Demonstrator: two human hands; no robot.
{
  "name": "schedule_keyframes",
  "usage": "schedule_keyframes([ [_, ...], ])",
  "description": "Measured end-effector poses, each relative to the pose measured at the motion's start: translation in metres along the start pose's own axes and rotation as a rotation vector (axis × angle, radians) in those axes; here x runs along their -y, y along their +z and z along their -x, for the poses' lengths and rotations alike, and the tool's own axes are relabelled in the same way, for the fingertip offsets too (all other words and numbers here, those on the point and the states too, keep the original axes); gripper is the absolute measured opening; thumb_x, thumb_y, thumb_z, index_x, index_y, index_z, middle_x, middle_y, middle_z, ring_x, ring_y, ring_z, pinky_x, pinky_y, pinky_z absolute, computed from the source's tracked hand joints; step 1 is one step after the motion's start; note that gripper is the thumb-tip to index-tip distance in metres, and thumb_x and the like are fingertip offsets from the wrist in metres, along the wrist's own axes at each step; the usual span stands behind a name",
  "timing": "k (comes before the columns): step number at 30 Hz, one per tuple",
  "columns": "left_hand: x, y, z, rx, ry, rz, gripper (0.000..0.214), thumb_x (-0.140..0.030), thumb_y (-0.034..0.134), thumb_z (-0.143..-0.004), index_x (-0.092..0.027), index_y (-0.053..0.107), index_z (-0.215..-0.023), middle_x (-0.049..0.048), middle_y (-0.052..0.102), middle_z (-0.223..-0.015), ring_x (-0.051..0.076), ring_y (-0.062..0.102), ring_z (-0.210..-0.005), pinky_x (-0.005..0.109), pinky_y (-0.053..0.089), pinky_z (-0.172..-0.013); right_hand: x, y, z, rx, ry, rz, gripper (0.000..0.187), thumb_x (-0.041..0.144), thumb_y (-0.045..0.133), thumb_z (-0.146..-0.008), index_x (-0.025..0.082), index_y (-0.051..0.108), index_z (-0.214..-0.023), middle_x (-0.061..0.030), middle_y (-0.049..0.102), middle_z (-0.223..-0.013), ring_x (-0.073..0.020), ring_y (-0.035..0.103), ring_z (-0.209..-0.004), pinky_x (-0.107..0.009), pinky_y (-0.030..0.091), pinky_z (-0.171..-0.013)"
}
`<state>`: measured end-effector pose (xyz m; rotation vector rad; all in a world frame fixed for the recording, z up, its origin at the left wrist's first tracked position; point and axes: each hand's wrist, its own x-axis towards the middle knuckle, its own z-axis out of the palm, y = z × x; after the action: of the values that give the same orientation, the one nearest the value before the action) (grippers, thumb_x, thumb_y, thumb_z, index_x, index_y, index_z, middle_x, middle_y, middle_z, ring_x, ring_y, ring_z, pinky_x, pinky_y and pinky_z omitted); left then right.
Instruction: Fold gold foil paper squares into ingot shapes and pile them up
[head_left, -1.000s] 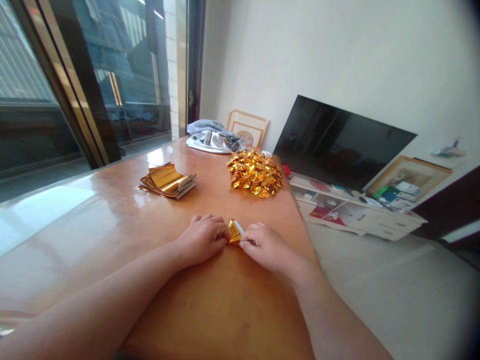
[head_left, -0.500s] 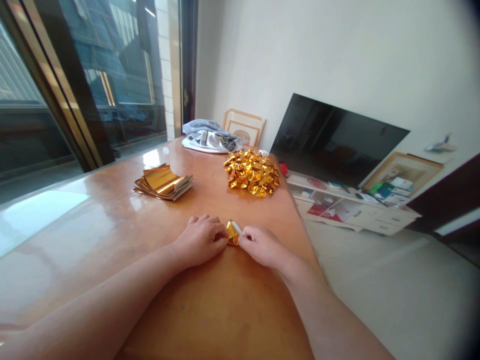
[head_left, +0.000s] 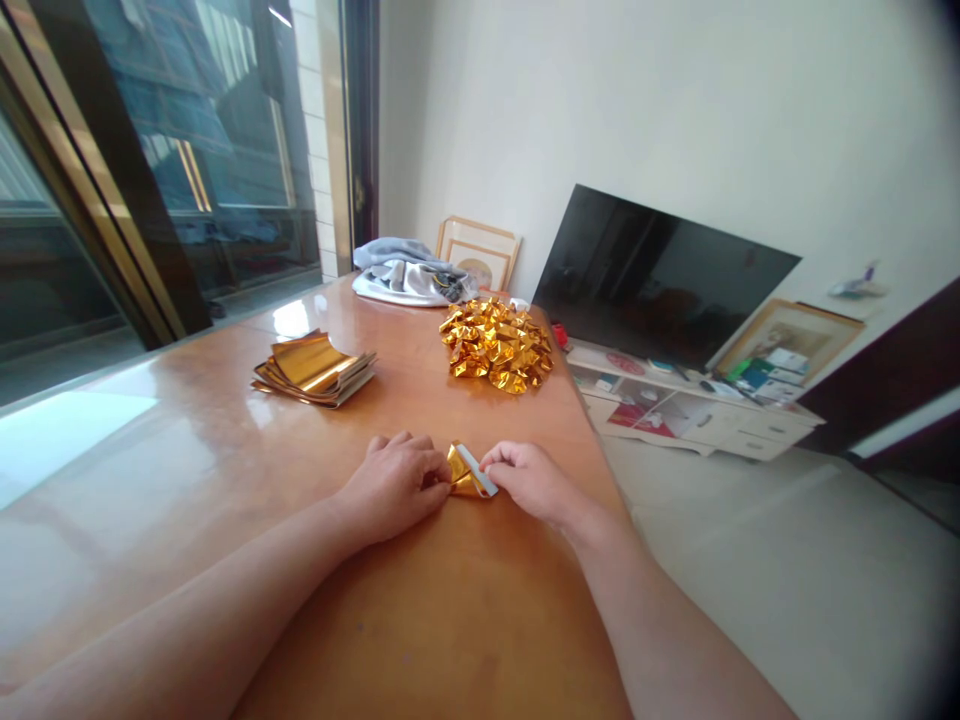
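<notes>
A small piece of gold foil paper (head_left: 466, 472), partly folded with a white edge showing, lies on the shiny wooden table (head_left: 225, 450) between both my hands. My left hand (head_left: 397, 485) rests knuckles-up on the table and pinches the paper's left side. My right hand (head_left: 529, 480) pinches its right side with curled fingers. Farther back sits a heap of folded gold foil pieces (head_left: 496, 343). A stack of flat gold foil sheets (head_left: 315, 367) lies to the left of it.
A bundle of grey and white cloth (head_left: 409, 277) lies at the table's far end, before leaning picture frames (head_left: 480, 252). The table's right edge drops to a pale floor. A dark TV (head_left: 660, 275) leans over a low white cabinet (head_left: 697, 415). Glass doors run along the left.
My right fingers have shifted over the foil piece, and more of its white edge now shows, turned toward the right. The view has drifted slightly; both hands stay in place.
</notes>
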<state>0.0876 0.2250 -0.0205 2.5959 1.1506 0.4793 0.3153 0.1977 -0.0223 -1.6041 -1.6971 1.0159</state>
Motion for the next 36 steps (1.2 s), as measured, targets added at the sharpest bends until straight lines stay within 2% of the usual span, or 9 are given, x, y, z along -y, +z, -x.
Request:
schedule_keyframes([
  [5,-0.001,-0.002,0.001,-0.003,0.013,-0.013,0.015,-0.033,0.057,-0.087,-0.026,0.069,-0.083,0.0021,0.067,-0.089,0.023,0.056,-0.091,0.037,0.034,-0.082,-0.003,0.006,-0.003,-0.011,-0.091,0.106,0.015,0.024,0.056,-0.082,0.018,0.069,-0.086,0.0013,0.067,-0.076,-0.0120,0.054,-0.065,-0.022,0.039,-0.061],
  [8,-0.002,-0.003,0.001,-0.007,0.026,-0.013,0.015,-0.033,0.056,-0.088,-0.026,0.069,-0.083,0.0022,0.067,-0.089,0.023,0.056,-0.092,0.037,0.034,-0.082,0.002,0.005,0.001,0.063,-0.124,0.148,0.015,0.026,0.056,-0.086,0.018,0.069,-0.084,0.0017,0.066,-0.074,-0.0119,0.053,-0.065,-0.021,0.037,-0.058],
  [13,-0.001,-0.003,0.002,-0.007,0.039,-0.007,0.015,-0.032,0.055,-0.088,-0.026,0.069,-0.085,0.0027,0.067,-0.090,0.023,0.056,-0.093,0.038,0.034,-0.083,0.011,0.002,0.007,0.198,-0.126,0.112,0.021,0.038,0.065,-0.086,0.017,0.069,-0.087,0.0004,0.066,-0.080,-0.0135,0.056,-0.071,-0.022,0.040,-0.061],
  [18,0.003,-0.002,0.001,0.007,0.031,0.024,0.017,-0.028,0.052,-0.088,-0.026,0.068,-0.085,0.0020,0.068,-0.091,0.023,0.056,-0.093,0.038,0.035,-0.086,0.008,0.004,0.002,0.175,-0.174,0.184,0.020,0.032,0.063,-0.087,0.017,0.066,-0.073,0.0011,0.065,-0.075,-0.0130,0.055,-0.069,-0.022,0.041,-0.064],
  [24,0.004,-0.002,-0.001,-0.009,0.015,0.029,0.017,-0.024,0.053,-0.086,-0.027,0.069,-0.086,0.0018,0.069,-0.092,0.023,0.056,-0.094,0.038,0.035,-0.085,0.008,0.004,0.004,0.177,-0.160,0.189,0.011,0.025,0.064,-0.084,0.018,0.071,-0.081,0.0004,0.068,-0.078,-0.0141,0.059,-0.071,-0.023,0.042,-0.064],
  [30,0.006,-0.002,-0.002,0.011,0.044,0.043,0.022,-0.024,0.052,-0.088,-0.030,0.074,-0.088,0.0015,0.070,-0.096,0.023,0.056,-0.096,0.039,0.035,-0.086,0.007,0.004,0.008,0.175,-0.171,0.223,0.011,0.024,0.065,-0.082,0.020,0.073,-0.088,0.0000,0.068,-0.083,-0.0131,0.060,-0.070,-0.022,0.042,-0.062],
  [36,0.009,-0.001,-0.003,0.023,0.010,0.067,0.020,-0.026,0.055,-0.087,-0.033,0.074,-0.089,-0.0003,0.070,-0.098,0.024,0.056,-0.098,0.040,0.034,-0.087,0.013,0.003,0.011,0.124,-0.261,0.343,0.012,0.022,0.062,-0.084,0.021,0.074,-0.084,0.0004,0.066,-0.084,-0.0129,0.060,-0.074,-0.023,0.041,-0.066],
])
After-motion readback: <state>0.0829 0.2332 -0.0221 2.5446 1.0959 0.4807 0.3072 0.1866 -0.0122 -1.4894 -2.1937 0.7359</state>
